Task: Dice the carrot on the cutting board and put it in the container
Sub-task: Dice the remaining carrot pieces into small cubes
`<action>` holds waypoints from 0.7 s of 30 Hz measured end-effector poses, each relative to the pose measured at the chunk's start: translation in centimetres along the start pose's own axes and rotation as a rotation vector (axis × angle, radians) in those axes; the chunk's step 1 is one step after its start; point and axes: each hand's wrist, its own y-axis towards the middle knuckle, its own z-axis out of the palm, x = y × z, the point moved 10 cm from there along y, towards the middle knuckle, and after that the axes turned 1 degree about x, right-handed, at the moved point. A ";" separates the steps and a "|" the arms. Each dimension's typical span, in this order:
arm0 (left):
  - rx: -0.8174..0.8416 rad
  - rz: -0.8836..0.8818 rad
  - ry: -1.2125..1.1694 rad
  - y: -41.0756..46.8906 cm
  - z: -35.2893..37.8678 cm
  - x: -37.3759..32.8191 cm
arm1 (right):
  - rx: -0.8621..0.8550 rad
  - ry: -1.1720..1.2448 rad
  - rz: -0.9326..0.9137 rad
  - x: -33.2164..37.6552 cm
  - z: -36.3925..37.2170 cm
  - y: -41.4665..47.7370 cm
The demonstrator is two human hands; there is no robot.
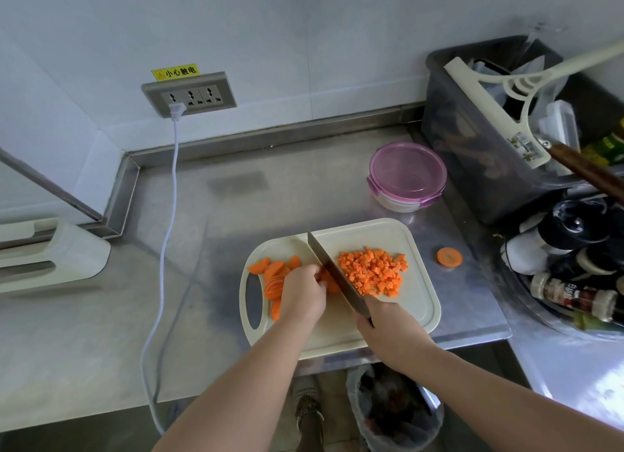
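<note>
A cream cutting board [415, 303] lies at the counter's front edge. Orange carrot slices [274, 276] are spread on its left half. My left hand [302, 294] presses down on a small stack of slices beside the blade. My right hand [388, 330] grips the handle of a knife [332, 271], whose blade lies diagonally across the board, edge down on the slices. A pile of diced carrot [373, 271] sits to the right of the blade. A round container with a pink lid [407, 174], closed, stands behind the board on the steel counter.
One carrot end piece [449, 256] lies on the counter right of the board. A dark bin [472, 147] with tools and a rack of bottles [570, 282] crowd the right. A white cable [169, 215] hangs from the wall socket on the left. A waste bin [395, 407] stands below.
</note>
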 end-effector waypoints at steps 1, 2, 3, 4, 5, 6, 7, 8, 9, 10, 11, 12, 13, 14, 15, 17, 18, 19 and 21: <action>-0.004 -0.012 -0.021 0.1 0.0 0.1 | 0.000 0.000 -0.001 0.0 0.0 0.0; -0.009 -0.031 -0.049 0.2 0.0 0.2 | 0.001 -0.001 -0.002 0.0 0.0 0.0; -0.015 -0.048 -0.081 0.2 0.1 0.4 | 0.002 -0.002 -0.001 0.0 0.1 0.0; -0.022 -0.063 -0.110 0.3 0.0 0.6 | 0.003 -0.003 0.000 0.0 0.1 0.0; -0.030 -0.076 -0.135 0.3 0.0 0.8 | 0.003 -0.003 0.000 0.0 0.1 0.0; -0.034 -0.092 -0.157 0.4 0.1 1.0 | 0.004 -0.007 0.000 0.0 0.2 -0.1; -0.031 -0.107 -0.175 0.4 0.1 1.2 | 0.006 -0.012 0.000 0.1 0.2 -0.2; -0.026 -0.120 -0.189 0.4 0.2 1.3 | 0.008 -0.017 0.000 0.1 0.3 -0.2; -0.020 -0.131 -0.202 0.5 0.3 1.5 | 0.010 -0.022 -0.001 0.2 0.3 -0.2; -0.013 -0.138 -0.216 0.5 0.4 1.6 | 0.013 -0.030 -0.004 0.2 0.4 -0.2; -0.005 -0.142 -0.224 0.6 0.5 1.7 | 0.019 -0.041 -0.006 0.3 0.4 -0.2; 0.005 -0.141 -0.225 0.6 0.6 1.7 | 0.026 -0.052 -0.006 0.4 0.5 -0.2; 0.012 -0.140 -0.224 0.7 0.7 1.7 | 0.032 -0.061 -0.007 0.4 0.6 -0.2; 0.015 -0.139 -0.229 0.7 0.7 1.6 | 0.035 -0.067 -0.007 0.4 0.7 -0.2; 0.016 -0.141 -0.240 0.7 0.8 1.7 | 0.036 -0.074 -0.007 0.5 0.8 -0.1; 0.014 -0.142 -0.264 0.6 0.9 1.8 | 0.035 -0.095 -0.008 0.5 0.9 0.0; 0.012 -0.146 -0.271 0.6 0.9 1.9 | 0.034 -0.107 -0.009 0.6 0.9 0.1; 0.005 -0.152 -0.282 0.6 0.9 2.1 | 0.033 -0.115 -0.011 0.6 1.0 0.1; -0.010 -0.168 -0.318 0.4 0.8 2.2 | 0.033 -0.121 -0.015 0.6 1.0 0.1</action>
